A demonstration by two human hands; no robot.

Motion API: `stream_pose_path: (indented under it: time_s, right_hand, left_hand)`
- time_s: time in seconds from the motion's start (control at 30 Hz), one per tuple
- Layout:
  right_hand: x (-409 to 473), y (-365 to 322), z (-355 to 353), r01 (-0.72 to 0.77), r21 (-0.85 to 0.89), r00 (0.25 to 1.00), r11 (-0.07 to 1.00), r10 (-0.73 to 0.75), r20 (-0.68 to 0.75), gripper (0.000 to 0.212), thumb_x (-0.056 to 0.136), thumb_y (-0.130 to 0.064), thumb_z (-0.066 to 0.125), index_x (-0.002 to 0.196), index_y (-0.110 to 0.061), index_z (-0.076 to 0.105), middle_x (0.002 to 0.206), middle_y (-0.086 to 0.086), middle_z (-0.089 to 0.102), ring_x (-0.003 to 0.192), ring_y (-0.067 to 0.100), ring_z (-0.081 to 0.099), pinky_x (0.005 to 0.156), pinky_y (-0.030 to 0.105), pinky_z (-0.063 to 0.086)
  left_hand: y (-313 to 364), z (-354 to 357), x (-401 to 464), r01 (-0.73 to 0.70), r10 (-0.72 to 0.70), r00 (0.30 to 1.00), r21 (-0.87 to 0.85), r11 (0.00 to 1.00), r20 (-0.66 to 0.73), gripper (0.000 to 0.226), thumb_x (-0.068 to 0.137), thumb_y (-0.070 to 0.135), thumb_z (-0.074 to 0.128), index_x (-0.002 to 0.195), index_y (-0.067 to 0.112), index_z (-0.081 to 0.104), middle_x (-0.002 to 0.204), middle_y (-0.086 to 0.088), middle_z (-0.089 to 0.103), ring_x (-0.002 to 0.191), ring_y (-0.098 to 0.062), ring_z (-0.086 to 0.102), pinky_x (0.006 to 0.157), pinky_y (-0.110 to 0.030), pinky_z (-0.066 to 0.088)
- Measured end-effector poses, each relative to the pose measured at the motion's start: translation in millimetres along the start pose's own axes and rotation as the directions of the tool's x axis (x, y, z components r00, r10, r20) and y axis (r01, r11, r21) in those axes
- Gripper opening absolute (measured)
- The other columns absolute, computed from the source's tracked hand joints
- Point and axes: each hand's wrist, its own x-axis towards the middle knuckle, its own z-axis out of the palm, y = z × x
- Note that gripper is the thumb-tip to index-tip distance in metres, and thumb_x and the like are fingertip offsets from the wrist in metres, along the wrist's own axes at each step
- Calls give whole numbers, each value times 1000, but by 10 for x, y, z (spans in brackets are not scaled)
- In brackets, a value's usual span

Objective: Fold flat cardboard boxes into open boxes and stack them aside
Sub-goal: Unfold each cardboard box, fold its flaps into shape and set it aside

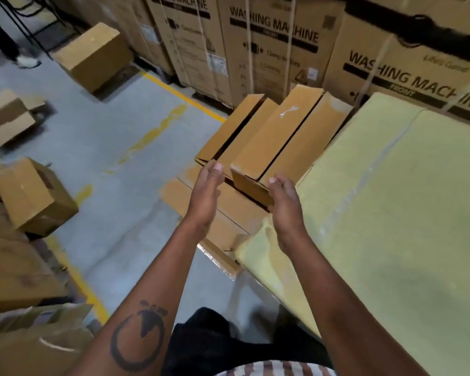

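Both hands reach out over the floor toward the stack of folded boxes: the left hand has its fingers straight and relaxed, holding nothing, just beside the near left corner of the stack; the right hand is loosely opened too, its fingertips at or very near the near end of the top box, though contact is hard to confirm. The box seems set down or about to be squared up; to do it well, press the palms flat on both near corners and nudge it flush with its neighbour, so the pile stays straight. The boxes are plain brown corrugated card, long, with crisp edges. Right lies a yellowish flat sheet, matte and creased. Beyond stand printed cartons.
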Motion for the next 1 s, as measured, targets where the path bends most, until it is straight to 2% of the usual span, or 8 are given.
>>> stream_pose_path:
  time_s: [0.17, 0.3, 0.4, 0.5, 0.67, 0.73, 0.83, 1.0]
  right_hand:
    - [395, 336, 619, -90, 36, 987, 995, 94, -133, 44, 106, -40, 52, 146, -22, 49, 138, -4, 55, 132, 18, 50, 115, 48, 41]
    - [789, 748, 1141, -173, 65, 925, 983, 185, -332, 71, 86, -69, 53, 146, -31, 49, 145, -1, 54, 135, 23, 49, 116, 55, 38]
    - [1021, 1084, 1447, -210, 100, 892, 972, 233, -388, 49, 98, -52, 53, 139, -24, 53, 131, -6, 60, 121, 15, 57, 106, 46, 46]
    - [1329, 1446, 1698, -242, -37, 917, 970, 216, -334, 34, 105, -40, 53, 135, -25, 59, 126, -7, 63, 118, 13, 58, 94, 33, 43]
    - [2186, 2089, 1913, -170, -468, 982, 867, 110, -154, 36, 104, -36, 57, 136, -21, 61, 139, 2, 60, 129, 19, 54, 108, 34, 41]
    - [2580, 2362, 1906, -118, -640, 993, 759, 92, -75, 38, 103, -36, 58, 137, -19, 60, 142, 5, 58, 133, 21, 51, 105, 29, 35]
    - [3117, 2778, 1853, -42, -806, 994, 591, 108, 28, 46, 102, -41, 59, 141, -17, 56, 148, 9, 53, 137, 27, 47, 109, 38, 36]
    - [3685, 3358, 1790, -29, -951, 988, 309, 154, 20, 60, 97, -47, 63, 144, -13, 47, 149, 18, 44, 138, 36, 40, 112, 47, 33]
  left_hand:
    - [-297, -535, 791, 59, -70, 993, 115, 992, 100, 83, 87, 70, 48, 157, 27, 38, 157, 3, 48, 142, -14, 47, 122, -47, 34]
    - [-722, -847, 1554, 105, -148, 970, 218, 970, 191, 75, 89, 67, 50, 152, 27, 44, 151, 4, 52, 140, -14, 49, 120, -43, 35]
    - [-1017, -948, 1922, 130, -210, 935, 275, 953, 285, 55, 106, 44, 50, 156, 23, 39, 151, 6, 46, 138, -11, 45, 112, -31, 34]
    - [-1464, -949, 2132, 213, -268, 930, 223, 951, 252, 56, 107, 38, 52, 158, 21, 36, 156, 2, 43, 135, -8, 42, 104, -26, 32]
    - [-2473, -951, 2254, 424, -427, 904, 69, 903, 25, 58, 105, 38, 57, 155, 20, 37, 155, 0, 45, 136, -12, 45, 103, -27, 35]
    - [-2896, -930, 2319, 501, -500, 864, 7, 865, -67, 66, 102, 44, 59, 158, 21, 32, 160, -1, 40, 141, -17, 43, 114, -36, 37]
    - [-3497, -912, 2485, 596, -592, 766, -69, 800, -250, 80, 93, 46, 70, 157, 17, 33, 157, -7, 41, 140, -30, 47, 115, -44, 40]
    - [-4248, -872, 2703, 770, -807, 484, -273, 577, -338, 113, 71, 60, 85, 157, 15, 26, 152, -15, 46, 136, -41, 49, 113, -52, 41]
